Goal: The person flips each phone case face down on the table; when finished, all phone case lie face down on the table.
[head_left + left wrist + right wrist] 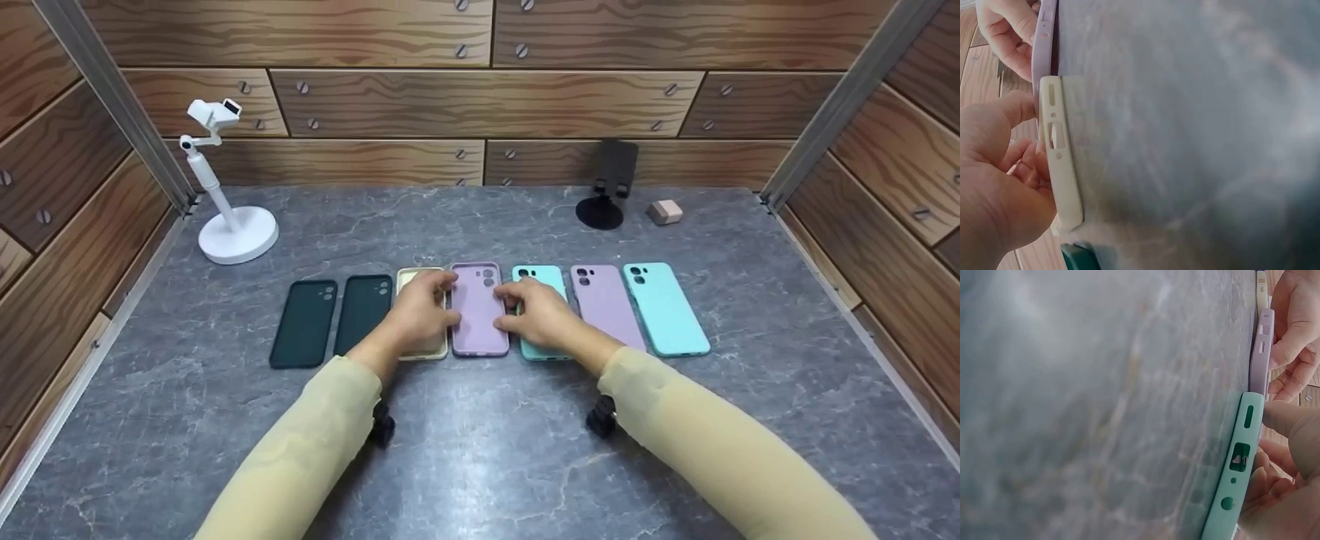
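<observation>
Touching the lilac phone case (478, 311) from both sides, our left hand (420, 315) and right hand (540, 315) rest with loosely bent fingers on its edges. It lies flat on the tabletop (480, 450), between a cream case (424, 349) and a mint case (541, 351).

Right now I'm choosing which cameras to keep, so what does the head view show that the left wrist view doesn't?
Only the head view shows the whole row of seven phone cases, including two dark green cases, a turquoise case at the far right, the white stand and the black stand.
Only the left wrist view shows the cream case's bottom edge with its port cutouts, close up.
Both show the left hand, the right hand, the purple case between them and the grey table.
</observation>
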A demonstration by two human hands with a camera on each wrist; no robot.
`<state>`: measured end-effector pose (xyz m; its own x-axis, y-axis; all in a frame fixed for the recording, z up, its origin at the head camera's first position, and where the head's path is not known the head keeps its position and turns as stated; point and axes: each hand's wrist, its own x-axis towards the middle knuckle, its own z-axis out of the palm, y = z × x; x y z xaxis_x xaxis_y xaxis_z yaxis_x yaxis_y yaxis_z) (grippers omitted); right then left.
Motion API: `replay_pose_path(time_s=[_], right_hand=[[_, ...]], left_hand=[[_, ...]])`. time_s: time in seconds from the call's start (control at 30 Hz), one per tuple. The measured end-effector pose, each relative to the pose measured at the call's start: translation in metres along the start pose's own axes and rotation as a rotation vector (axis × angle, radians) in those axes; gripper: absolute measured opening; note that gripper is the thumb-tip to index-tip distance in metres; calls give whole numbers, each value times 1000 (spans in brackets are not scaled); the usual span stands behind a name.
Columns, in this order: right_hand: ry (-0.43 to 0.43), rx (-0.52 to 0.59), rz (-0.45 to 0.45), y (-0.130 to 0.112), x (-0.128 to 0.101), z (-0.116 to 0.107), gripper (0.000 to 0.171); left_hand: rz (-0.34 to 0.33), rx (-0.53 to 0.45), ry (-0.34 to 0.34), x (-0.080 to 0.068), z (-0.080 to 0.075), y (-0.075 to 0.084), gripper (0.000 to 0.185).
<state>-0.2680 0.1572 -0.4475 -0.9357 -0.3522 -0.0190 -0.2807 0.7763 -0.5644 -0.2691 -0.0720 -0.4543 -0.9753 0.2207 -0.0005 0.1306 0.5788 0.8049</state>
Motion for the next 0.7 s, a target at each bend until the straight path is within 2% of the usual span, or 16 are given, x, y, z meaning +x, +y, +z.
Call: replay_pose_path(time_s=[0.27, 0.7], right_hand=[[11, 5, -24, -1, -1, 1, 51], [18, -7, -54, -1, -2, 1, 50]], left_hand=[[42, 25, -14, 5, -10, 4, 60], [34, 4, -10, 3, -13, 15, 65]])
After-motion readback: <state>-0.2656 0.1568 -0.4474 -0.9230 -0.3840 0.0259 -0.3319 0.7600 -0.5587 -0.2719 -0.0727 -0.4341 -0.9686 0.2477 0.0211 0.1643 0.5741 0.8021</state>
